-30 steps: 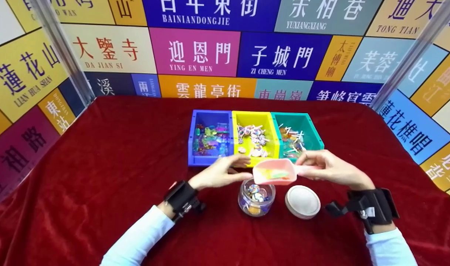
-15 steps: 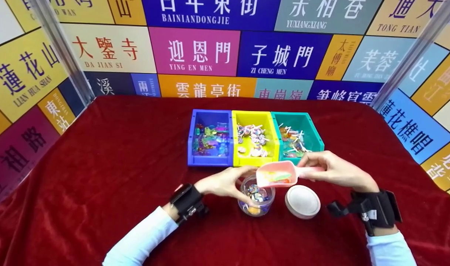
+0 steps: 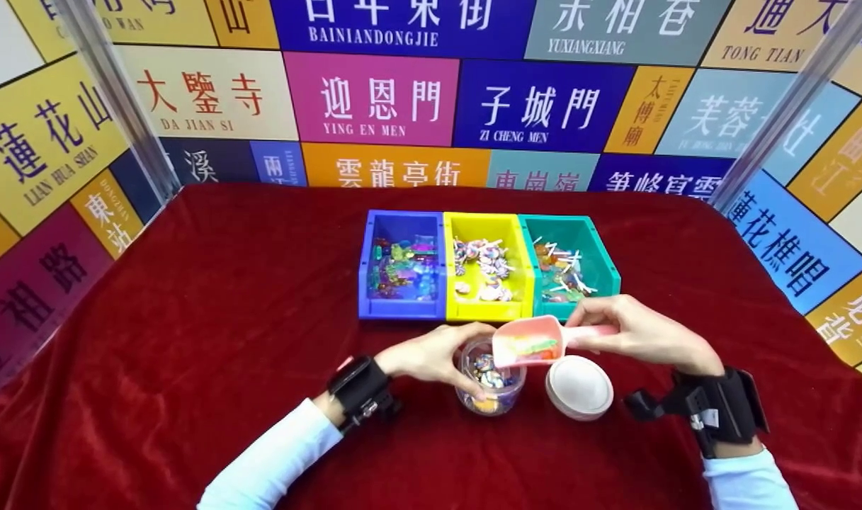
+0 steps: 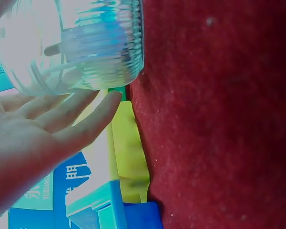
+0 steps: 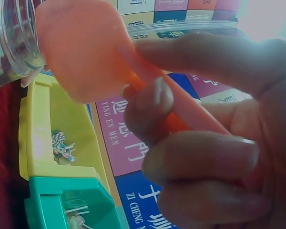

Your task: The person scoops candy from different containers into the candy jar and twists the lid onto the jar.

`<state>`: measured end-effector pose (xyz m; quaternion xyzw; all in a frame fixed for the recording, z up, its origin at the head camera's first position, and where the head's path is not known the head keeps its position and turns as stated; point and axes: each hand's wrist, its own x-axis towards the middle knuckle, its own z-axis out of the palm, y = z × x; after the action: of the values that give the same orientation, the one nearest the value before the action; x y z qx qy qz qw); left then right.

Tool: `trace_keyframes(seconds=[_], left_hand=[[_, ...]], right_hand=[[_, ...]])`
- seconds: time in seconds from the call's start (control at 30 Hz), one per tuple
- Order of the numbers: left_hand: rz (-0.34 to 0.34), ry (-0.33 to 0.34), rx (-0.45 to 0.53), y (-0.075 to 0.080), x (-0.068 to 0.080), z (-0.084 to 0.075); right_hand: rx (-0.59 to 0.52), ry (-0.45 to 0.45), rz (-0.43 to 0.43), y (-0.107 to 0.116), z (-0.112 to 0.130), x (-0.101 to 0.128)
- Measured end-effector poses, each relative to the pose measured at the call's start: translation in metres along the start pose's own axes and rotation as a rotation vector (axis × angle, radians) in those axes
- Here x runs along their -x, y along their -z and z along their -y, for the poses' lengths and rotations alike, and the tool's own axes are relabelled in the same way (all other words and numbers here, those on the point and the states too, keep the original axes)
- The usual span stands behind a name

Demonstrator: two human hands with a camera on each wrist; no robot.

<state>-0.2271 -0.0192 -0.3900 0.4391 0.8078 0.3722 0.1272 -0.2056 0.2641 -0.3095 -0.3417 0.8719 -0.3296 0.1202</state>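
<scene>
Near front edge of red tabletop: glass jar upright, part-filled with candy, left hand curled round its side. Right hand pinches handle of pink scoop, tilted over jar mouth, candy inside (not tipped out yet). White lid off, beside jar.

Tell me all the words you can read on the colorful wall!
Backdrop wall panels:
"BAINIANDONGJIE"
"YUXIANGXIANG"
"TONG TIAN"
"DA JIAN SI"
"YING EN MEN"
"ZI CHENG MEN"
"LIAN HUA SHAN"
Smaller panel texts are too blurred. Bins and jar carry no text.
</scene>
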Motion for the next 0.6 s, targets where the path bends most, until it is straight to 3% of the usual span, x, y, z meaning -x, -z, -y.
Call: trace_keyframes(seconds=[0.33, 0.6], left_hand=[[-0.001, -0.006, -0.026, 0.000, 0.000, 0.000], [0.003, -0.012, -0.031, 0.001, 0.001, 0.000]], right_hand=[[0.148, 0.086, -0.072, -0.002, 0.012, -0.001], [0.278, 0.057, -0.139, -0.005, 0.033, -0.001]])
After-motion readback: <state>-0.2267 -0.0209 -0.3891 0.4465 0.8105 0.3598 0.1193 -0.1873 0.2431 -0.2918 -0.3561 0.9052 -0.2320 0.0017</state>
